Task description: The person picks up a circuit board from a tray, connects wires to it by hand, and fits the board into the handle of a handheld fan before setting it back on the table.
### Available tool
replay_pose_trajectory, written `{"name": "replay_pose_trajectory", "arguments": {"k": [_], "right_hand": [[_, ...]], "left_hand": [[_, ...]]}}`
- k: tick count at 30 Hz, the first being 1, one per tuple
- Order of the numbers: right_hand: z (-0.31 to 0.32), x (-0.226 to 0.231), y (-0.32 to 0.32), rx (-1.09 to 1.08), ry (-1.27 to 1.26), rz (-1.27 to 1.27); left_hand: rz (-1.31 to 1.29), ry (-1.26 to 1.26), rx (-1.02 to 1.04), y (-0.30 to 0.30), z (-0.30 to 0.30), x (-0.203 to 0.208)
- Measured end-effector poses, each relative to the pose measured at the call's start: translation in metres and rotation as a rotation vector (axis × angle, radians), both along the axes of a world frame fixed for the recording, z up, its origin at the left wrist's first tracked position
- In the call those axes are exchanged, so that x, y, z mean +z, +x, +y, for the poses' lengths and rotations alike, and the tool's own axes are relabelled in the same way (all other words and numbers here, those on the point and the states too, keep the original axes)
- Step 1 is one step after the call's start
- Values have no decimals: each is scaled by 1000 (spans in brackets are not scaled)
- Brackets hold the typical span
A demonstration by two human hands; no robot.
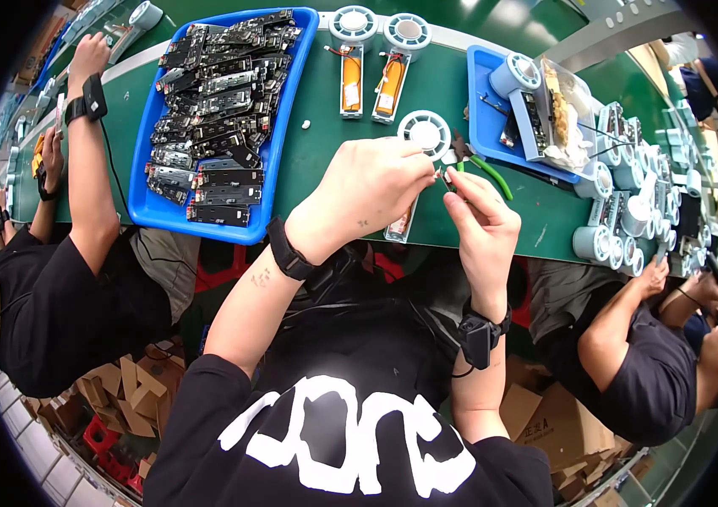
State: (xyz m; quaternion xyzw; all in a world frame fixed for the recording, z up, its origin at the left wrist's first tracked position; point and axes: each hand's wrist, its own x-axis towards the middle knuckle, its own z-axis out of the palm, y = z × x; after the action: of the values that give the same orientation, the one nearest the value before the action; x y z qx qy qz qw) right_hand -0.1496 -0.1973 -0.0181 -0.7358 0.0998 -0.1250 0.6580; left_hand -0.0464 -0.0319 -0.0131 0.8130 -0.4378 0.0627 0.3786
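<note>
My left hand (371, 190) is closed in a pinch above a light-blue handheld fan (425, 133). Its fingers hide most of the fan's handle, and the lower end (398, 226) shows beneath them near the table edge. Opposite, my right hand (487, 221) pinches thumb against fingers, the tips almost meeting the left ones. Something small and dark sits at those fingertips, too small to name. Just right of the fan head lie green-handled cutting pliers (489, 175), touched by neither hand.
A blue tray (141, 198) heaped with black circuit boards stands at left. Two fans with orange batteries (352, 83) in open handles lie ahead. A second blue tray (479, 127) holds a fan and a plastic bag. Several fans crowd the right, and co-workers sit on both sides.
</note>
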Motion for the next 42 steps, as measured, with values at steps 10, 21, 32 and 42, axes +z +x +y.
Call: {"name": "replay_pose_trajectory", "arguments": {"k": [10,21,32,42], "right_hand": [[8,1,-3,-1,-18,8],[0,-8,-2,-42,219,103],[5,-4,1,17,7,27],[5,-12,2,23,86,-34]], "left_hand": [[69,38,-42,-1,6,-3],[131,-33,-125,9,7,-13],[120,33,-121,11,9,-6],[221,-8,-145,14,10,-9]]}}
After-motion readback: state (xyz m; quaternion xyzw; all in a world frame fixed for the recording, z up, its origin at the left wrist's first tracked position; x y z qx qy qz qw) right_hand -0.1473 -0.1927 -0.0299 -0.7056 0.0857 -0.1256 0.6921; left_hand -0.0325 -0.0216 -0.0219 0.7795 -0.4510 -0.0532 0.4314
